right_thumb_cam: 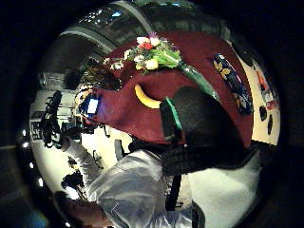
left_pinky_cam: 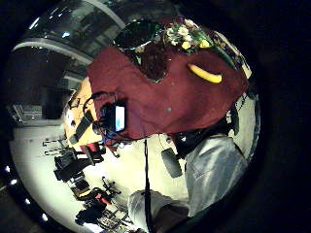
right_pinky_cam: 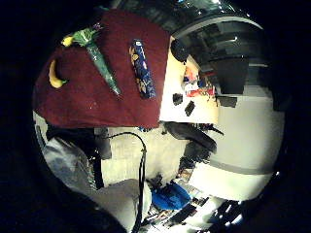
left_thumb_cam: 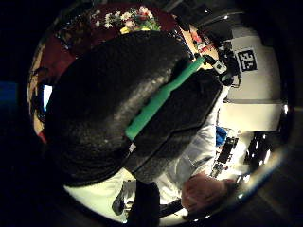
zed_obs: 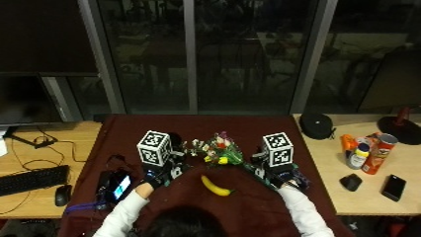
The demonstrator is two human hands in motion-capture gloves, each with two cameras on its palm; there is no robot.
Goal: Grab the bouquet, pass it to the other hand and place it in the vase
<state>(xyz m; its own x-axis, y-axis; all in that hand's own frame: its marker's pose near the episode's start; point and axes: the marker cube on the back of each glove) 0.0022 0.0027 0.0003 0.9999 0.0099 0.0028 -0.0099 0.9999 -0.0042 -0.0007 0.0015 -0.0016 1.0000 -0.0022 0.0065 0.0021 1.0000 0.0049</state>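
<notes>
The bouquet (zed_obs: 218, 149) of white, red and yellow flowers lies on the dark red tablecloth (zed_obs: 138, 133) at the table's middle, its green-wrapped stem (right_pinky_cam: 103, 65) pointing toward my right hand (zed_obs: 281, 175). That hand hovers beside the stem end with nothing in it. My left hand (zed_obs: 160, 174) hangs over the cloth left of the flowers, also holding nothing. Its gloved thumb and fingers (left_thumb_cam: 118, 104) fill the left thumb side view. A dark glass vase (left_pinky_cam: 138, 34) stands beside the flower heads (left_pinky_cam: 187, 36); I cannot make it out in the outside view.
A banana (zed_obs: 216, 186) lies on the cloth between my hands, near the front. A patterned blue tube (right_pinky_cam: 142, 68) lies beside the stem. A phone with a lit screen (zed_obs: 120, 185) sits front left. Cans and bottles (zed_obs: 368, 153) stand on the wooden table to the right.
</notes>
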